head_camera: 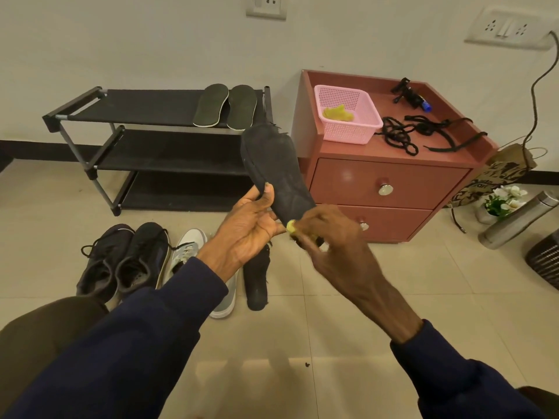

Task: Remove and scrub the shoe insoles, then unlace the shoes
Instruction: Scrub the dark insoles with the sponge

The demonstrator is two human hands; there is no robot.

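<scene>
Scrubbing seems the step in hand: the left hand (245, 225) grips the black insole (272, 164) aloft above the shoes (121, 258), the right hand (329, 237) pinches a yellow scrubber (291, 227) against its heel, needing firm strokes toeward next.

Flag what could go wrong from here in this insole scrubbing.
1. The left hand grips the black insole only toward its heel, so the unsupported toe end may bend or slip under scrubbing.
2. Its toe edge looks frayed; rubbing there could tear it further.
3. The yellow scrubber pinched in the right hand is small and may drop.
</scene>
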